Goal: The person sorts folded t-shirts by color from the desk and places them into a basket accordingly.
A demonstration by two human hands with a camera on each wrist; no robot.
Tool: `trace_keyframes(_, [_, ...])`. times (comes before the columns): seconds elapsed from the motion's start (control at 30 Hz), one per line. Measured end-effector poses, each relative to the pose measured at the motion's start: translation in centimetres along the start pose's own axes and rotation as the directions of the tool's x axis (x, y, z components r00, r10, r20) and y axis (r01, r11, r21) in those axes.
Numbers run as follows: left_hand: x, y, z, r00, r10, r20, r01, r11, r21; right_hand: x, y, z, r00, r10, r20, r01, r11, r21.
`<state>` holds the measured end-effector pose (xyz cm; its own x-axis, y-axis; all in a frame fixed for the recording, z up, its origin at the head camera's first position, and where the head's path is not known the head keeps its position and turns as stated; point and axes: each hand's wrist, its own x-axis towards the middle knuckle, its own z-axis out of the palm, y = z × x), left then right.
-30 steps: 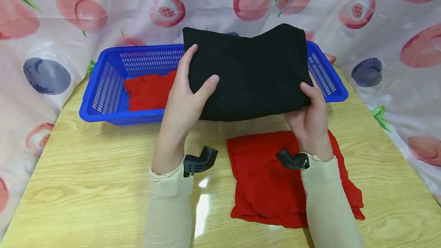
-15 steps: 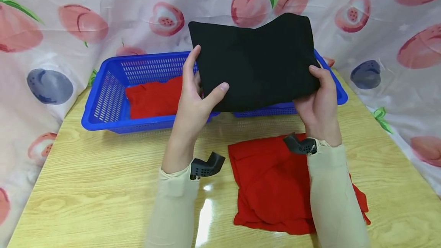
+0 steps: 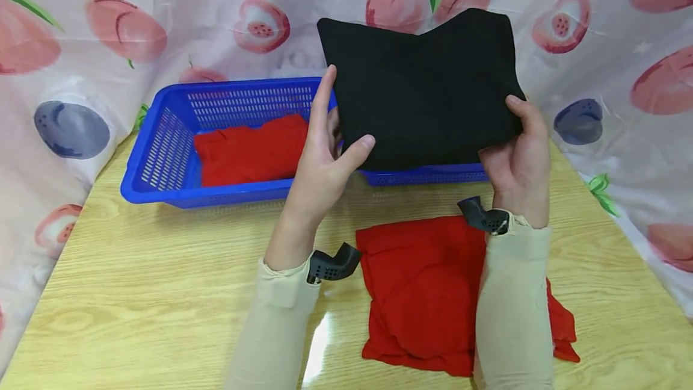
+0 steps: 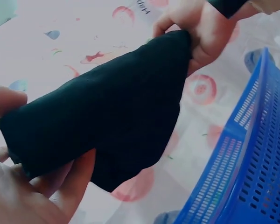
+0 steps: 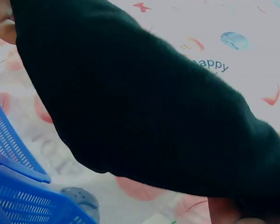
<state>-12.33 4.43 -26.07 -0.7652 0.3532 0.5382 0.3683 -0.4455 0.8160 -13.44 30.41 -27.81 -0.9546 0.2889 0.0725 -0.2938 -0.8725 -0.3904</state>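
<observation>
A folded black cloth [image 3: 422,89] is held up in the air between both hands, in front of and above the blue baskets. My left hand [image 3: 325,164] grips its left side, thumb on the near face and other fingers partly behind it. On the lower right corner, my right hand [image 3: 520,155] pinches the cloth with the thumb in front; its other fingers are mostly hidden behind. The left wrist view shows the cloth [image 4: 102,102] as folded layers with a loose lower edge. Beneath the right forearm, a folded red cloth [image 3: 422,294] lies on the table.
A blue basket [image 3: 178,197] at the back left holds another red cloth [image 3: 249,152]. Beside it stands a second blue basket [image 3: 422,176], mostly hidden by the black cloth. A fruit-patterned curtain [image 3: 216,17] hangs behind the wooden table [image 3: 135,294].
Both hands have raised the black cloth and carried it to the right, uncovering more of the left basket and its red cloth. Their hold on it looks the same.
</observation>
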Motion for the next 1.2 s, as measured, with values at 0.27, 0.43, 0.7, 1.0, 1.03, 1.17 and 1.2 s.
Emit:
trace_keyframes(0.27, [1.5,-1.0,1.9,0.981,-0.027,-0.191,0.023,1.000,-0.020,0.6,0.2,-0.4,0.999,-0.033,-0.018,0.033,0.999,0.034])
trace_keyframes(0.43, [1.8,-1.8,2.1,0.976,-0.059,-0.210,0.037,0.993,-0.111,0.6,-0.1,-1.0,0.998,-0.038,-0.047,0.040,0.998,0.048])
trace_keyframes(0.7, [2.2,-3.7,1.1,0.988,-0.152,-0.015,0.149,0.983,-0.111,0.8,-1.2,-1.5,0.995,-0.098,-0.016,0.098,0.995,-0.020])
trace_keyframes(1.0, [2.4,-5.6,1.2,0.948,-0.300,0.106,0.305,0.952,-0.030,2.3,-2.0,-3.4,0.996,-0.050,-0.072,0.049,0.999,-0.015])
trace_keyframes(1.03, [2.5,-5.8,1.2,0.946,-0.308,0.104,0.312,0.950,-0.027,2.5,-2.1,-3.6,0.997,-0.045,-0.068,0.044,0.999,-0.023])
trace_keyframes(1.17, [2.9,-6.4,1.5,0.941,-0.326,0.089,0.327,0.945,0.006,2.9,-1.9,-4.3,0.997,-0.079,0.003,0.078,0.982,-0.173])
trace_keyframes(1.2, [3.0,-6.7,1.6,0.940,-0.331,0.083,0.330,0.944,0.025,2.9,-1.7,-4.5,0.996,-0.092,0.014,0.093,0.965,-0.244])
